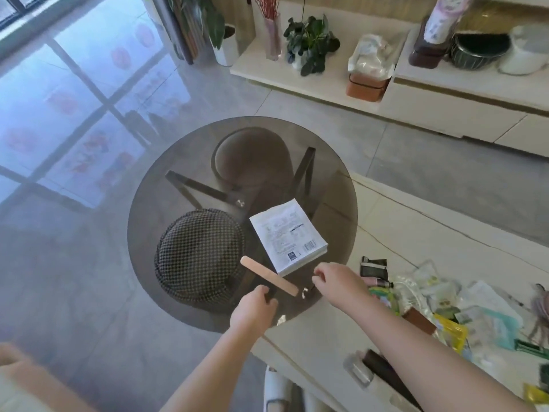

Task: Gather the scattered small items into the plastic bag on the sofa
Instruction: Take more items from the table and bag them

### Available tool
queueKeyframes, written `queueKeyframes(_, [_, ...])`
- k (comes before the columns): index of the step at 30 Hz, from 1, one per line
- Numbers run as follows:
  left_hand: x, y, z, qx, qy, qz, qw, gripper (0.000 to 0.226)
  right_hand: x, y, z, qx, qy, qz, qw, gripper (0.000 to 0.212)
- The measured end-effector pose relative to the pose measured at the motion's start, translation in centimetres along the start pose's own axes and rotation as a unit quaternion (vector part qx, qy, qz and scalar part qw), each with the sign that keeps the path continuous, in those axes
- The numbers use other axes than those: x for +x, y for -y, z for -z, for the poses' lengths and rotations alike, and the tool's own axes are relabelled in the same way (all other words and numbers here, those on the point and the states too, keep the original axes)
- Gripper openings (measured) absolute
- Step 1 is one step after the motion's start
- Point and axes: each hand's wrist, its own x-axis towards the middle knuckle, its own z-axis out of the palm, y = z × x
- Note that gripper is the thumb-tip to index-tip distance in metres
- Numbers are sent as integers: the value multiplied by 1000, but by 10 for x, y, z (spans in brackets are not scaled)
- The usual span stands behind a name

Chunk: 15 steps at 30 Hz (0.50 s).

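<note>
On the round smoked-glass table (pixel 178 162) lie a checked hat (pixel 196 254), a stack of white printed packets (pixel 289 236) and a pink flat stick (pixel 267 275). My left hand (pixel 252 310) is at the table's near edge, just below the stick, its fingers curled round a small dark thing (pixel 271 296). My right hand (pixel 332 281) hovers by the near corner of the packets with fingers bent down; whether it pinches anything is hidden. A small shiny piece (pixel 306 292) lies between the hands. No sofa bag is clearly visible.
A white low table (pixel 326 346) at the right carries a heap of sachets, tubes and clear wrappers (pixel 439 304). A dark roll (pixel 386 373) lies near its front. A long cabinet (pixel 445 96) with plants and jars lines the back. Glossy floor spreads left.
</note>
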Motion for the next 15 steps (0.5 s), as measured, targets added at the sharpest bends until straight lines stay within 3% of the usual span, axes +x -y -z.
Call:
queueKeyframes(3, [40,5,-11,-17,19,19,999,51,38,-6,-12,0,-10,-13,1000,34])
queueKeyframes(9, [110,15,-35,-80,69,71,992,38,104,-11,-33,9,-46,-32,998,39])
queueKeyframes(15, [155,11,-44,-207,26,173,963,45,154,-11,-42,18,-82,-62,995,35])
